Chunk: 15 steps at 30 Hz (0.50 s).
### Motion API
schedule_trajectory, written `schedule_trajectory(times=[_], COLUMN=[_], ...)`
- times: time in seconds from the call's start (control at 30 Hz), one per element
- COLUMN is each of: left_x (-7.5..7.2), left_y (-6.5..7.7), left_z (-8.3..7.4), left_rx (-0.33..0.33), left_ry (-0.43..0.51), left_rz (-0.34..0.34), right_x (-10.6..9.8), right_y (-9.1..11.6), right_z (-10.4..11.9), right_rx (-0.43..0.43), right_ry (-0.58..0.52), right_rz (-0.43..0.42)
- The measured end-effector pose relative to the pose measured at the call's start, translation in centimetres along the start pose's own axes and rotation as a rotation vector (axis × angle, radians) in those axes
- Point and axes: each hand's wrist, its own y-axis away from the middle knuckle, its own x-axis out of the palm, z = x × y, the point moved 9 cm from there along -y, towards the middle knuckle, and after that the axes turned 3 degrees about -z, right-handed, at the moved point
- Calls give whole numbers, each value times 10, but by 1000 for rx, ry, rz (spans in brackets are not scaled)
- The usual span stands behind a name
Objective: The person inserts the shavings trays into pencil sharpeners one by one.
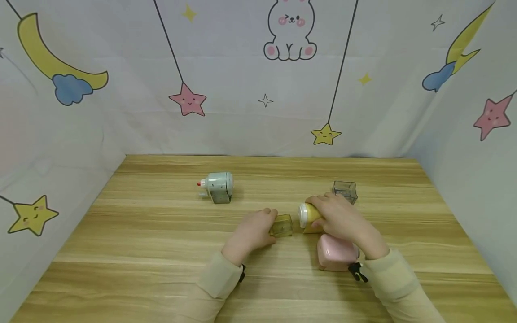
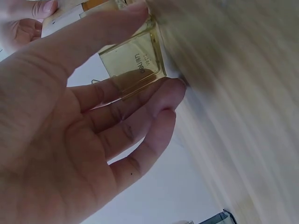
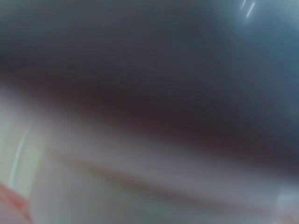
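Observation:
My left hand [image 1: 251,232] pinches a clear yellowish box [image 1: 282,225], which looks like a sharpener's shavings drawer, between thumb and fingers. In the left wrist view the box [image 2: 133,56] shows faint lettering, with the fingertips low by the wood. Just right of it, my right hand [image 1: 341,217] grips a yellow pencil sharpener [image 1: 313,215] lying with its white round end toward the box; the fingers hide much of its body. Beneath the right wrist sits a pink sharpener-like body [image 1: 337,252]. The right wrist view is too blurred to make out details.
A pale blue pencil sharpener [image 1: 218,185] with a red tip stands back left on the wooden table [image 1: 161,251]. Behind my right hand lies a clear grey box [image 1: 345,190]. Printed white cloth [image 1: 242,130] walls the table's back and sides.

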Motion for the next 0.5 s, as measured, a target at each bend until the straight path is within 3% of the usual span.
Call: schedule_trajectory(times=[0.5], left_x=[1], left_y=[-3], left_z=[-6], left_rx=[14], left_ry=[-25], left_rz=[-9], right_x=[2], right_y=[0], right_z=[1], right_rx=[10], right_ry=[-18], right_rz=[19])
